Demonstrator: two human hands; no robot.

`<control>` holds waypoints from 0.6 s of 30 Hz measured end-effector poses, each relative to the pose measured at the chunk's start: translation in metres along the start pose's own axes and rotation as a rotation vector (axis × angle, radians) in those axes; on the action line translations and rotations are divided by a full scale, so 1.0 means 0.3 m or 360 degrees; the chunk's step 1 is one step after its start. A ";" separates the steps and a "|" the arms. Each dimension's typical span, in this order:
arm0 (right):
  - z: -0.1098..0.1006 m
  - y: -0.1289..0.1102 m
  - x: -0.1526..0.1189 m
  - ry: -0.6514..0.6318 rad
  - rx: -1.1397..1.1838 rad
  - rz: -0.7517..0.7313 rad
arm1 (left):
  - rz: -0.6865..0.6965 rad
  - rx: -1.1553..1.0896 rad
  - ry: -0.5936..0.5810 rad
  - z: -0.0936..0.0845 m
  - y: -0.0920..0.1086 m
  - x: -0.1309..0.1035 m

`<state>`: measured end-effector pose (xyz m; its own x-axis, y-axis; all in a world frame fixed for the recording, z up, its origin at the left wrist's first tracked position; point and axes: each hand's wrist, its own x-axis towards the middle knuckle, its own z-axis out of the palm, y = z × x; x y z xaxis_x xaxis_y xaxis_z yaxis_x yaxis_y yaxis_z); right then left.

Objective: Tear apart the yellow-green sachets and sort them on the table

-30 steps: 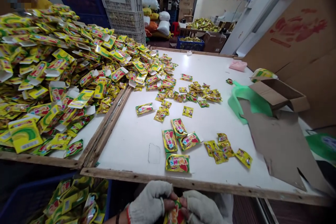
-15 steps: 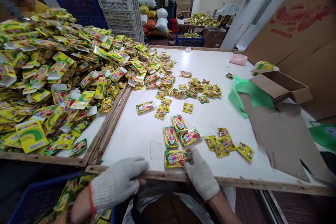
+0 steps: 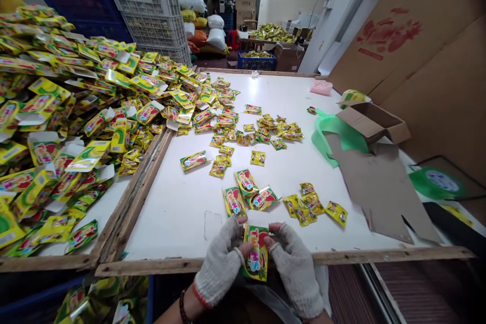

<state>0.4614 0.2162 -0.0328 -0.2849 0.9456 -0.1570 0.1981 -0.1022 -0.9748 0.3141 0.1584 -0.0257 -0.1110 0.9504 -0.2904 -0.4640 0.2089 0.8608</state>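
Both hands wear white knitted gloves with bare fingertips. Between them, over the table's front edge, they hold a small yellow-green box (image 3: 255,258) upright, its top flap open towards the table. My left hand (image 3: 224,260) pinches the box's left side, and my right hand (image 3: 294,266) grips its right side. Just beyond lie three similar boxes (image 3: 246,183) close together. Several small yellow packets (image 3: 308,205) are grouped to their right. Farther back are another box (image 3: 194,160) and a loose cluster of packets (image 3: 281,129).
A big heap of boxes and packets (image 3: 76,106) covers the left table behind a wooden rail (image 3: 140,197). On the right are flattened cardboard (image 3: 370,187), an open carton (image 3: 379,121) and green plastic (image 3: 326,134). A blue crate (image 3: 151,293) stands below at left.
The near box has been lifted off the table and turned upright. My left hand has come in from the left to hold it with my right hand. The view has shifted right.
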 end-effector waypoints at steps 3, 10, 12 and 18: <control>0.017 0.032 -0.052 -0.0088 0.0360 0.0326 | -0.0090 -0.0018 -0.0028 -0.021 -0.024 -0.038; -0.033 0.029 -0.154 -0.0459 -0.0072 0.0257 | -0.0347 0.0093 -0.0240 -0.052 -0.025 -0.129; -0.045 0.010 -0.163 -0.0534 -0.0265 0.0194 | -0.0312 0.0304 -0.0311 -0.042 -0.009 -0.141; -0.034 -0.011 -0.134 -0.0356 -0.0151 0.0245 | -0.0349 0.0430 -0.0254 -0.016 -0.009 -0.114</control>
<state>0.4819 0.1816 -0.0217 -0.4425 0.8284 -0.3434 0.3388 -0.2001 -0.9193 0.3149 0.1242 -0.0201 0.1136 0.8958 -0.4297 -0.2107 0.4444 0.8707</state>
